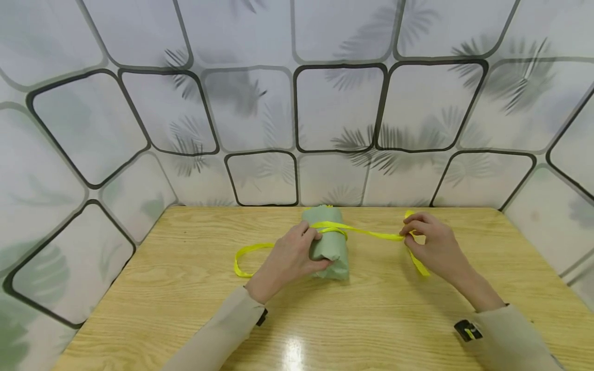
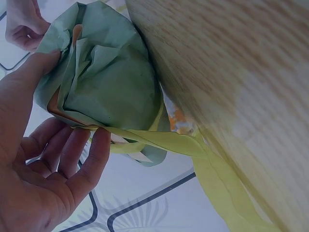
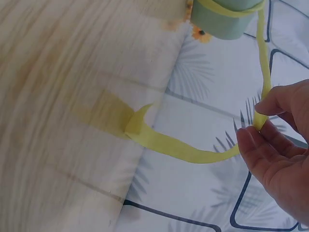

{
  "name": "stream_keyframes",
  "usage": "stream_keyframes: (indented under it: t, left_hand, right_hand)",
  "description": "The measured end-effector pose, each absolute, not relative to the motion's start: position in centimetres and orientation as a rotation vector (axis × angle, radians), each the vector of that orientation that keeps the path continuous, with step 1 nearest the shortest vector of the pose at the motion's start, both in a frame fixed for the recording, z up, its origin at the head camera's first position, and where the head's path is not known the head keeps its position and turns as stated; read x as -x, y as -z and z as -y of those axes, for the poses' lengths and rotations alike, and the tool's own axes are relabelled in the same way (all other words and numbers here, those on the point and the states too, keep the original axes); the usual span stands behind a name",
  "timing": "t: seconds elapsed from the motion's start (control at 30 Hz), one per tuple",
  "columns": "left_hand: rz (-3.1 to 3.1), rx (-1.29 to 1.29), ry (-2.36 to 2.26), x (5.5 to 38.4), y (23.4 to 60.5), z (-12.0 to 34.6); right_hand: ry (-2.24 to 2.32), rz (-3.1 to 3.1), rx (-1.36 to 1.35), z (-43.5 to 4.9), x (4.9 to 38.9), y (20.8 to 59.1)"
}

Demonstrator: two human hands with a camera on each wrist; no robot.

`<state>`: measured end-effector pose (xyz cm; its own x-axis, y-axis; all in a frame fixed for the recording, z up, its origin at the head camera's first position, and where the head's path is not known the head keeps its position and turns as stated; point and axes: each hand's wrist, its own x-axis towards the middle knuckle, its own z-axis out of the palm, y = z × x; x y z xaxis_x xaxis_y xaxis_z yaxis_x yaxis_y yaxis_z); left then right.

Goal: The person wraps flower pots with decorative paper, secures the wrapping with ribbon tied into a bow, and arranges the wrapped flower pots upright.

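A bundle wrapped in pale green paper (image 1: 333, 252) lies on the table, its near end folded over and crumpled. Yellow ribbon (image 1: 371, 234) runs around its middle. My left hand (image 1: 294, 252) grips the bundle from the left, thumb on the folded end (image 2: 111, 82) and fingers along the side by the ribbon. Off to the right, my right hand (image 1: 431, 245) pinches one length of the ribbon between thumb and fingers. From the bundle to that hand the ribbon looks stretched; its loose tail (image 3: 178, 150) hangs below the fingers.
Left of the bundle, another part of the ribbon curves in a loop (image 1: 238, 260) on the wooden table (image 1: 362, 319). A patterned wall covering (image 1: 341, 108) rises behind the table's far edge. Orange flower shapes (image 3: 200, 34) show beside the bundle.
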<state>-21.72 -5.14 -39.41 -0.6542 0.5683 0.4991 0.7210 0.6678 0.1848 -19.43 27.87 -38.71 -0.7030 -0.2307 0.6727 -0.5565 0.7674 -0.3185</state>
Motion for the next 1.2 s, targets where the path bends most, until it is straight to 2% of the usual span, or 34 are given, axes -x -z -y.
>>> stream_keyframes:
  t: [0.7, 0.93, 1.2]
  left_hand:
    - [2.490, 1.010, 0.514, 21.8, 39.5, 5.1]
    - [2.608, 1.118, 0.616, 21.9, 38.6, 6.0]
    - [2.690, 1.142, 0.747, 22.7, 37.6, 6.2]
  right_hand:
    - [-0.645, 2.418, -0.493, -30.1, 18.8, 39.4]
    - [-0.691, 2.826, -0.462, -30.6, 18.4, 39.9]
    - [-0.566, 3.044, -0.627, -31.5, 18.7, 40.5]
